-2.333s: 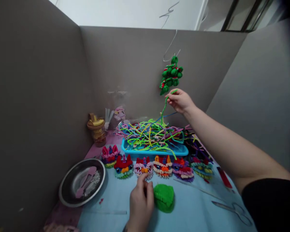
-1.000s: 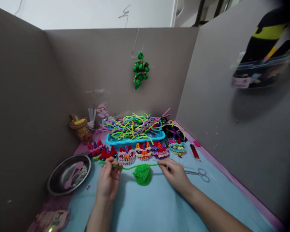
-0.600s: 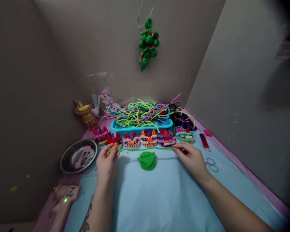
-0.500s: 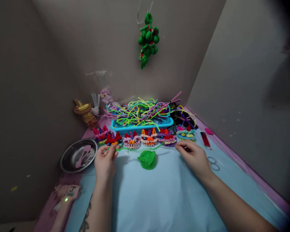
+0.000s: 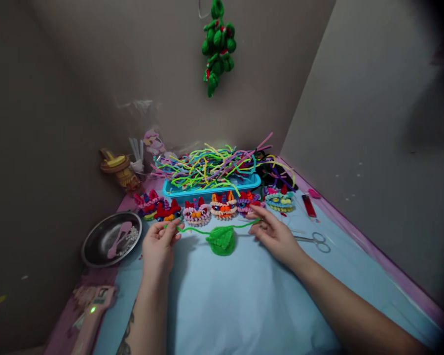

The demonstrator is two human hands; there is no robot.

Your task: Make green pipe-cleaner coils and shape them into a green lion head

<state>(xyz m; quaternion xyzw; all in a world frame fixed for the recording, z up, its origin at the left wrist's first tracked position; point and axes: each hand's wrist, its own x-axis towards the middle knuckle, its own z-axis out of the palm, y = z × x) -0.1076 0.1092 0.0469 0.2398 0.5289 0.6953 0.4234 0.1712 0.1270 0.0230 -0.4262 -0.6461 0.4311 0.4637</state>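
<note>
A thin green pipe cleaner (image 5: 198, 230) stretches between my two hands, sagging slightly in the middle. My left hand (image 5: 160, 246) is closed, pinching its left end between thumb and fingers. Its right end goes in between the thumb and fingers of my right hand (image 5: 276, 237), which are bent around it. Between the hands is a rounded green fuzzy piece (image 5: 222, 241) made of pipe cleaner. The strip passes along its upper edge; I cannot tell whether the two are joined.
Behind stand several colourful pipe-cleaner animal heads (image 5: 224, 207) and a blue tray (image 5: 210, 191) of loose pipe cleaners. A metal bowl (image 5: 96, 241) and a pink glue gun (image 5: 91, 320) lie left. Scissors (image 5: 320, 241) and a red object (image 5: 309, 206) lie right.
My right hand has moved left and its fingers now surround the green strip's right end. The scissors show more fully. The whole view has shifted slightly.
</note>
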